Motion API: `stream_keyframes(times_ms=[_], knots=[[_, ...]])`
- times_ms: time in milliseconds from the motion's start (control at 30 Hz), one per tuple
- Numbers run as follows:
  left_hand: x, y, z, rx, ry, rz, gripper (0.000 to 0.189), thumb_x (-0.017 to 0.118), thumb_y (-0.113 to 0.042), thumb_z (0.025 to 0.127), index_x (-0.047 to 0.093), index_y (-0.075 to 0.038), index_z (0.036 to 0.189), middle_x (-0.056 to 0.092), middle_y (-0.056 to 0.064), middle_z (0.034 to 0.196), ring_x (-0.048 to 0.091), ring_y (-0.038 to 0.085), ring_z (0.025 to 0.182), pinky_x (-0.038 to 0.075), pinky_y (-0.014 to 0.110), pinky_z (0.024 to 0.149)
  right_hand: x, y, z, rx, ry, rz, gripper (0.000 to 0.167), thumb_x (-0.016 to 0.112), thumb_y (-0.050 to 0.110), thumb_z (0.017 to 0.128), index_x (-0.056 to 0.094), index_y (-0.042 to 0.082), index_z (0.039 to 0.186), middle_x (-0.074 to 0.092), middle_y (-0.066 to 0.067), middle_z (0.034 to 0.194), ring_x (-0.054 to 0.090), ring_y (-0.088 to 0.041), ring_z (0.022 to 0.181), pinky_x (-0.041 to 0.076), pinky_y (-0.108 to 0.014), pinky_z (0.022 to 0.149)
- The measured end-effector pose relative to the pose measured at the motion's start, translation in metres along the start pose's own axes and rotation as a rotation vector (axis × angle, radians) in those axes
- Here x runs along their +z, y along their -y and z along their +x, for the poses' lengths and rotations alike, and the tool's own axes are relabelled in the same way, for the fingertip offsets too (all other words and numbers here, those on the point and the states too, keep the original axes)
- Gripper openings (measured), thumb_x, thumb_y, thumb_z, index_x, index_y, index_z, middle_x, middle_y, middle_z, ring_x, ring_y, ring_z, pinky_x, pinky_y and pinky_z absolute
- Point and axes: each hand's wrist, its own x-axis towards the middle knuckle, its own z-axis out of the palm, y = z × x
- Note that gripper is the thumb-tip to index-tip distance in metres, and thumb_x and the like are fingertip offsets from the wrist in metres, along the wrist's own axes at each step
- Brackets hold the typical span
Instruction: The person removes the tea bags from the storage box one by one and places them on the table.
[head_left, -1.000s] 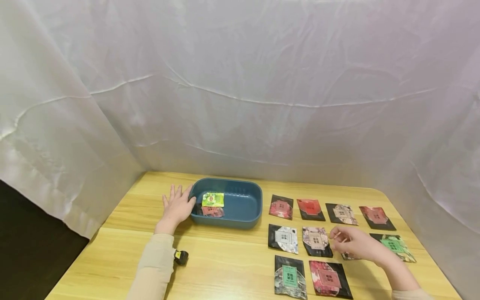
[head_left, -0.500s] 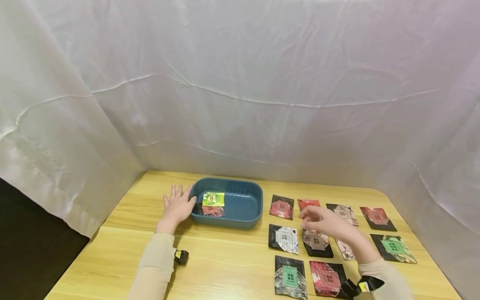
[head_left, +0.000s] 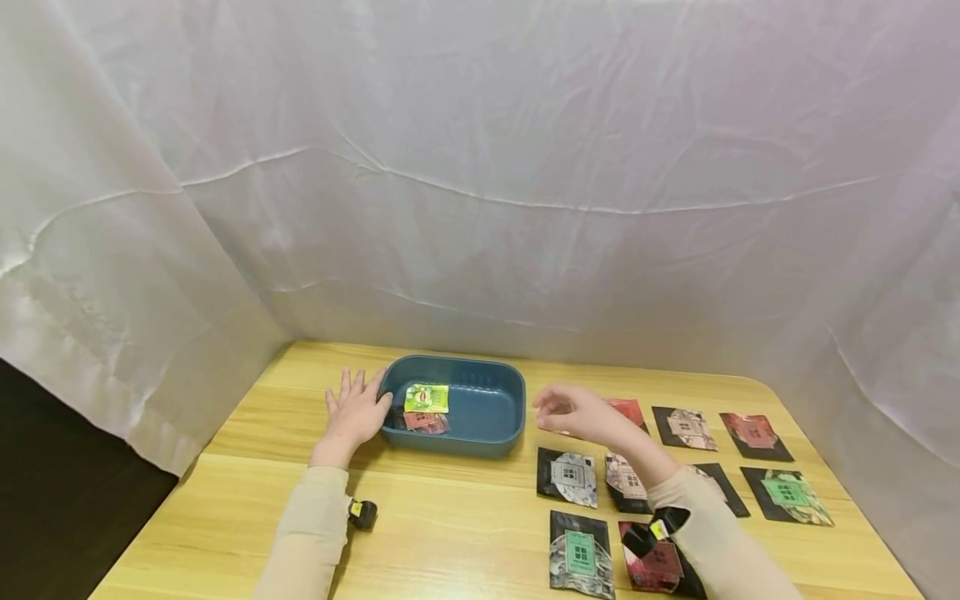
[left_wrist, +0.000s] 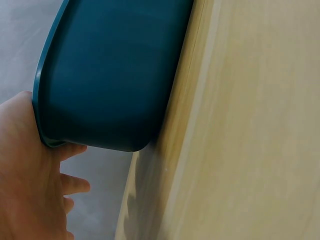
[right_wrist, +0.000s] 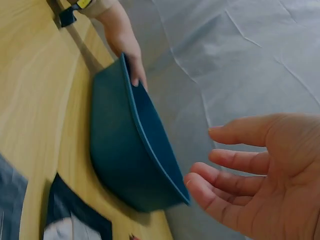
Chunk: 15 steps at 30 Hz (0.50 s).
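Observation:
A dark blue rectangular bin (head_left: 483, 417) stands at the back of the table, holding a yellow-green tea sachet (head_left: 426, 398) and a reddish packet (head_left: 426, 422) at its left end. My left hand (head_left: 360, 417) rests on the bin's left rim, fingers straight and spread, thumb over the edge. In the right wrist view that thumb (right_wrist: 135, 77) reaches inside the rim. Just off the bin's right end hovers my right hand (head_left: 579, 412), fingers loosely bent; its palm (right_wrist: 285, 200) shows nothing held. This hand and forearm partly cover the tea packets beneath.
Several black tea packets with coloured labels lie in rows on the right, among them one with a green label (head_left: 581, 553), a white-patterned one (head_left: 567, 475) and a red one (head_left: 756, 436). Pale curtains (head_left: 480, 183) hang behind the wooden table (head_left: 450, 525).
The right hand has moved left from over the middle-row packets to beside the bin's right end. My left hand and the bin have stayed put.

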Motion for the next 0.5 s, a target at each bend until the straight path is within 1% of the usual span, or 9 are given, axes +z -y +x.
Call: stream_keyframes(times_ms=[67,200,300,367,433,500], knots=[[0.000,0.000,0.000,-0.001,0.002,-0.004,0.059,0.036,-0.039,0.103,0.019,-0.023,0.157,0.005,0.024,0.163,-0.016,0.042,0.149,-0.013,0.071,0.112,0.006,0.004,0.010,0.015,-0.003,0.023,0.029,0.065,0.018,0.092,0.061,0.004,0.117,0.068,-0.011,0.105,0.064,-0.019,0.096,0.055,-0.038,0.083],[0.000,0.000,0.000,-0.005,0.005,-0.007,0.059,0.035,-0.038,0.103,0.019,-0.023,0.157,0.005,0.024,0.163,-0.017,0.042,0.149,-0.015,0.070,0.112,0.017,0.012,0.029,0.031,0.002,0.119,0.033,0.065,0.018,0.092,0.058,0.004,0.122,0.066,-0.017,0.113,0.066,-0.026,0.099,0.057,-0.041,0.087],[0.000,-0.001,0.000,-0.006,0.006,-0.005,0.059,0.035,-0.039,0.103,0.018,-0.023,0.157,0.005,0.024,0.163,-0.017,0.042,0.149,-0.014,0.070,0.112,0.026,0.015,0.045,0.047,0.000,0.224,0.037,0.065,0.015,0.092,0.056,0.001,0.125,0.063,-0.022,0.117,0.066,-0.024,0.098,0.057,-0.039,0.090],[-0.001,-0.001,0.000,-0.006,0.007,-0.004,0.059,0.035,-0.039,0.103,0.018,-0.023,0.157,0.005,0.024,0.163,-0.017,0.041,0.149,-0.014,0.070,0.112,0.032,0.015,0.056,0.067,-0.006,0.294,0.037,0.063,0.012,0.092,0.054,-0.001,0.126,0.061,-0.025,0.119,0.066,-0.019,0.097,0.056,-0.039,0.092],[-0.001,-0.002,0.000,-0.007,0.010,-0.005,0.059,0.035,-0.038,0.103,0.018,-0.023,0.157,0.005,0.024,0.163,-0.017,0.041,0.149,-0.014,0.071,0.113,0.038,0.015,0.066,0.088,-0.008,0.370,0.039,0.061,0.009,0.093,0.051,-0.004,0.128,0.058,-0.028,0.122,0.065,-0.017,0.097,0.055,-0.040,0.096],[-0.001,-0.002,0.000,-0.007,0.011,-0.006,0.059,0.035,-0.038,0.103,0.018,-0.022,0.157,0.005,0.024,0.163,-0.016,0.042,0.149,-0.013,0.071,0.113,0.044,0.015,0.076,0.116,-0.013,0.432,0.040,0.059,0.006,0.094,0.049,-0.005,0.130,0.057,-0.028,0.122,0.064,-0.018,0.100,0.053,-0.043,0.099]])
